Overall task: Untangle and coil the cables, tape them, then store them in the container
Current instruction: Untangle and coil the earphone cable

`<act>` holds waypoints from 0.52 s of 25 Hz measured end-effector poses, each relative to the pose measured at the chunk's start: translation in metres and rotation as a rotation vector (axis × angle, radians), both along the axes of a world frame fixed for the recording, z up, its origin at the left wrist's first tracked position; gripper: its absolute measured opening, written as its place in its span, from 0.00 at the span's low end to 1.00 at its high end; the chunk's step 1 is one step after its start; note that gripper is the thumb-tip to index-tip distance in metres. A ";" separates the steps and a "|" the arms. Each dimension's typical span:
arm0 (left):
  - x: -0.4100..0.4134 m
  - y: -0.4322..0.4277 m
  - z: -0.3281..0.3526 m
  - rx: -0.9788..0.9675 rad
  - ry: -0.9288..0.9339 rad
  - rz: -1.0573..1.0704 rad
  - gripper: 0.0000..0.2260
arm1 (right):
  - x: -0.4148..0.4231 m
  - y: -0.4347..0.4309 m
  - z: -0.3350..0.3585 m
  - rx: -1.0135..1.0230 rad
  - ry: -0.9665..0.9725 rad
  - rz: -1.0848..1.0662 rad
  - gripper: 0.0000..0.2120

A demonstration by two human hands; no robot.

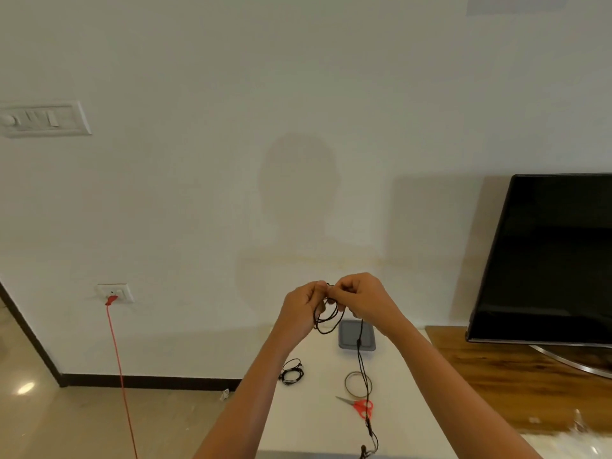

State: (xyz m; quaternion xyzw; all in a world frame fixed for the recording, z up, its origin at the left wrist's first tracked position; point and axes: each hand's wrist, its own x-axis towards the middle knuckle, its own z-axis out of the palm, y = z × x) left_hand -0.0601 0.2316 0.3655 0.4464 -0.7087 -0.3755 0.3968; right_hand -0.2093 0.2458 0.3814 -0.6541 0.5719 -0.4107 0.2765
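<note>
Dangling black cable (358,342) — thin (half-coiled)

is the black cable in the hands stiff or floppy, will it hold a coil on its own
Probably floppy: the black cable hangs straight down from the right hand and its loops sag below the left hand. Likely light, since fingertips alone carry it. Loose loops would probably slump open until taped.

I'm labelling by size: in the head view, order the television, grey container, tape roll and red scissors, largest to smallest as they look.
1. television
2. grey container
3. tape roll and red scissors: look about alike, so unranked.
</note>
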 end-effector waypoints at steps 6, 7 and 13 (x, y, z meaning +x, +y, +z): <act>0.022 -0.007 0.031 0.442 0.455 0.086 0.19 | -0.009 0.005 -0.014 0.072 -0.329 0.056 0.11; 0.026 -0.009 0.037 0.453 0.608 0.107 0.19 | -0.010 0.007 -0.017 0.073 -0.415 0.106 0.09; 0.028 -0.013 0.062 0.309 0.702 0.193 0.21 | -0.013 0.012 -0.031 0.141 -0.569 0.215 0.10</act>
